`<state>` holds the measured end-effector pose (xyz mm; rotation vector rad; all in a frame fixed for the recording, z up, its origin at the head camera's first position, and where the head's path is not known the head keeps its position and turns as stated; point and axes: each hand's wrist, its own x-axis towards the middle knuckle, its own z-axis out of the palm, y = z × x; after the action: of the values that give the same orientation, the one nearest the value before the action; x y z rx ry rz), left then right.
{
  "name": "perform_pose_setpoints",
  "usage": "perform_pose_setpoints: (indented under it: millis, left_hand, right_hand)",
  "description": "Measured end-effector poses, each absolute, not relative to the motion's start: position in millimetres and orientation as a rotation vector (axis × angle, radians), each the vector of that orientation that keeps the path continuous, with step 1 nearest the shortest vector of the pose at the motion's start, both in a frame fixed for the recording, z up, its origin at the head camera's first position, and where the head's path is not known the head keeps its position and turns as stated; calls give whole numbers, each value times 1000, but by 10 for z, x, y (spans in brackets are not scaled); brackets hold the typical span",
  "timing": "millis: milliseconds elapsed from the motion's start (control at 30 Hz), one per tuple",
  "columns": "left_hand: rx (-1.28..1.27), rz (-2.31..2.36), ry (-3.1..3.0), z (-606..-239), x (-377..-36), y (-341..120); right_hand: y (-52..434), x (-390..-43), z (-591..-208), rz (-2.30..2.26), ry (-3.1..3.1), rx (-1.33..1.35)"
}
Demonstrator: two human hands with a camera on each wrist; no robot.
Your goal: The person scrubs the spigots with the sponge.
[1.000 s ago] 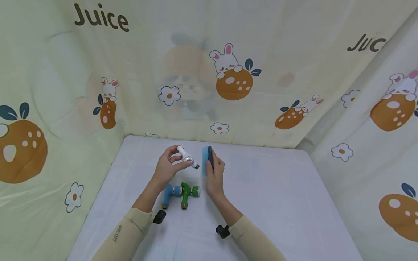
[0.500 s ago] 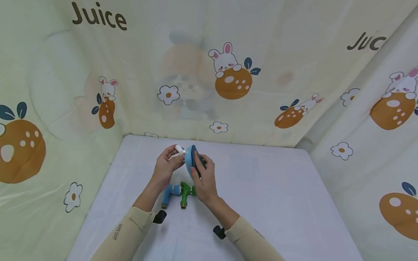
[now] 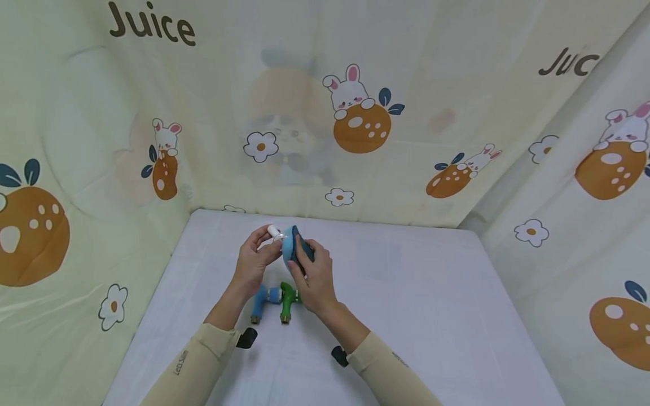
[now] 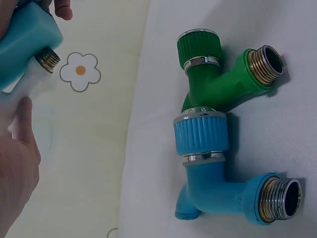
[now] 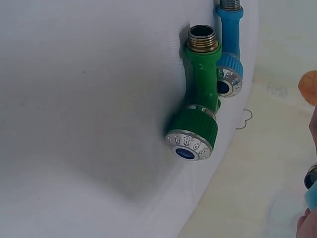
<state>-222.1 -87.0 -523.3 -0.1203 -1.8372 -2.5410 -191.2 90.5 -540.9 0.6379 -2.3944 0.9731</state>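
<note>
Left hand [image 3: 252, 260] is gripping white tap [image 3: 275, 232], right hand [image 3: 313, 280] is pressing held blue sponge [image 3: 290, 243] on it for wiping, above green tap [image 3: 286, 299].

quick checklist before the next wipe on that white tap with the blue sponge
1. Left hand holds the white tap: ok.
2. Right hand has a grip on the blue sponge: ok.
3. Sponge touches the tap: ok; it sits by the brass thread.
4. Green tap and blue tap lie on the table, apart from both hands: ok.
5. Tap surface clean: cannot tell.
</note>
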Motion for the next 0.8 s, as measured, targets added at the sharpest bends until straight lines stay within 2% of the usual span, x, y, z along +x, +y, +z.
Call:
perform_pose_setpoints:
  millis: [267,500,800]
  left_hand:
    - [-111,-2530,-1865,-5226,-2211,-868]
    - [-185,-2344,-2081,-5150,-2153,-827]
    - [-141,-2220,-2177,-5171,-2136,-803]
  right_hand:
    - [909,-1895,-5450,873,-2450,605]
    - [949,-1896,-5504,665,-2602,519]
    - [954,-1927,-5470,476,-2700,478]
